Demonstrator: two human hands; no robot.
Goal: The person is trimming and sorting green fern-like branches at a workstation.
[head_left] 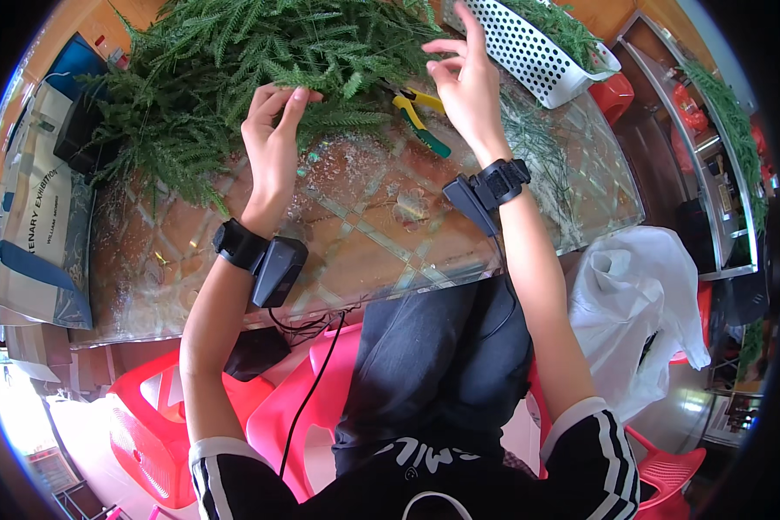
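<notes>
My left hand (276, 130) is closed, its thumb and fingertips pinching a green artificial pine sprig (347, 85) at the front of a large pile. The pile of artificial pine branches (225, 61) covers the far side of the table. To the right, my right hand (470, 87) is raised with its index finger pointing up and the other fingers bent but apart; I see nothing in it. Just left of that hand, pliers with yellow and green handles (420, 128) lie on the table, their jaws partly under the greenery.
A white perforated basket (529, 54) holding more greenery stands at the far right. Loose green needles (537, 147) and white crumbs litter the patterned tabletop (364, 225). A printed paper bag (48, 208) stands at the left edge; a white plastic bag (637, 303) hangs near my right arm.
</notes>
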